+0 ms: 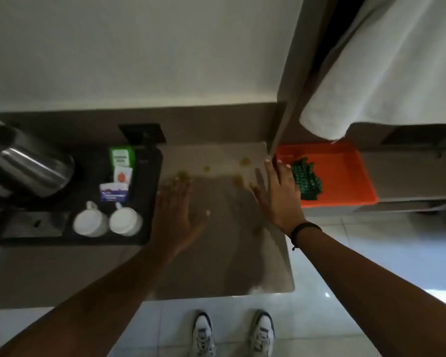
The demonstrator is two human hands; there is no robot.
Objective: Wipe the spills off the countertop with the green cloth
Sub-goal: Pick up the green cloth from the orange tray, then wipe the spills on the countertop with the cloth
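1. While I watch the head view, my left hand (174, 207) is spread flat and released over the grey stone bench (216, 228), grasping nothing.
2. My right hand (276, 191), with a black wristband (304, 230), is also released with fingers extended, at the bench's right edge, just beside the green knitted cloth (305, 180).
3. That cloth lies bunched in the orange plastic tray (345, 176), right of the bench and under a hanging white towel (371, 73).
4. Several yellowish spills (238, 179) dot the far part of the bench between my hands.
5. At left, a black tray (150, 202) carries two white cups (106, 222), small sachets (119, 173) and a steel kettle (31, 171).
6. My white sneakers (232, 333) stand on the tiled floor.
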